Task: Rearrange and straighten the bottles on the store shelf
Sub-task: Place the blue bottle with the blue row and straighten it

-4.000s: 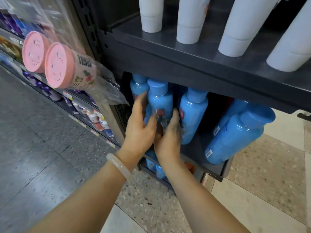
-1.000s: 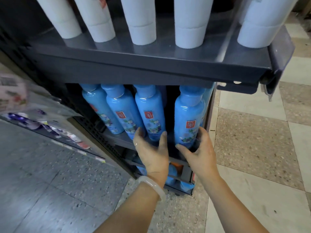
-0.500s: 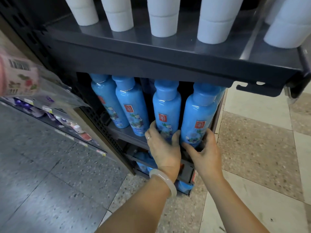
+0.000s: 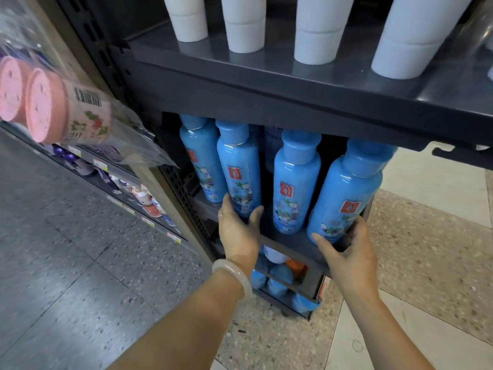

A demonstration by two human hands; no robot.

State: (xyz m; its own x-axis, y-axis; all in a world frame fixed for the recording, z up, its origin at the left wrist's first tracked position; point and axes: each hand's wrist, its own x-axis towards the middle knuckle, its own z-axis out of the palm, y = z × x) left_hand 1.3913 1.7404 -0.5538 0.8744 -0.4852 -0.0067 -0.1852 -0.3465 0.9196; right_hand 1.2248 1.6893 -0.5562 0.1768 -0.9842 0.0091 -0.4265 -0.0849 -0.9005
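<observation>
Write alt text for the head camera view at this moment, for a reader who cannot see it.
A person's left hand grips the base of the second blue bottle in a front row of four on a dark store shelf, while the right hand grips the base of the rightmost bottle. White bottles stand on the shelf above.

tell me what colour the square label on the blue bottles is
Red, with pale markings, on each blue bottle; clearest in the head view.

Since half a second ago, the left hand point(image 4: 238, 231) has shifted from the third blue plastic bottle point(image 4: 294, 182) to the second blue plastic bottle point(image 4: 239, 172), cupping its base.
</observation>
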